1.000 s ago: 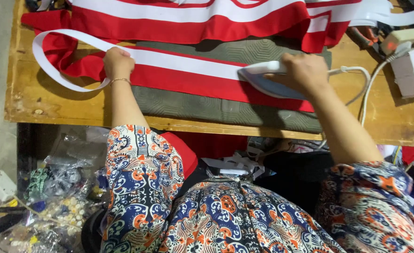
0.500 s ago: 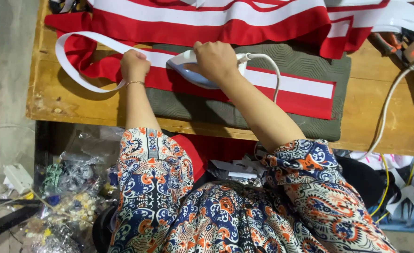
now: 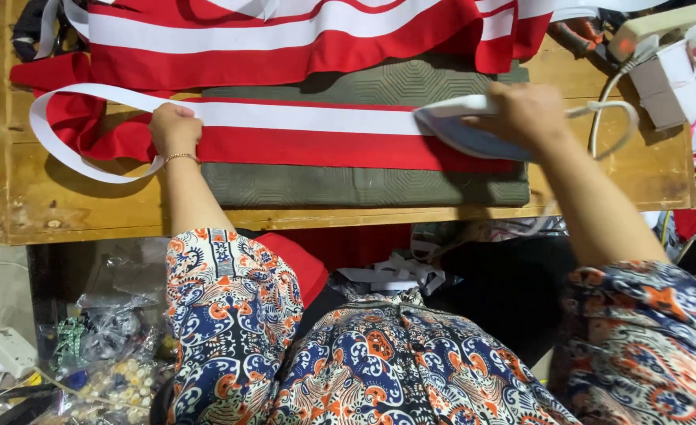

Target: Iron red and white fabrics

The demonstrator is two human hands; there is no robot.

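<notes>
A red and white striped fabric strip [image 3: 308, 130] lies flat across a grey-green pressing mat [image 3: 363, 185] on a wooden table [image 3: 88, 212]. My left hand [image 3: 173, 126] presses down on the strip's left part, fingers closed over the cloth. My right hand [image 3: 525, 114] grips the handle of a white electric iron [image 3: 462, 130], which rests on the strip's right end with its tip pointing left. The iron's white cord [image 3: 615, 118] loops off to the right.
More red and white fabric [image 3: 285, 35] is piled along the table's far side. A white box [image 3: 666, 86] and tools sit at the far right corner. Below the table's near edge are plastic bags of beads [image 3: 104, 354] and white ribbon scraps [image 3: 387, 271].
The iron has slid from the strip's left part, next to my left hand, back to its right end. My left hand stays pressed on the cloth.
</notes>
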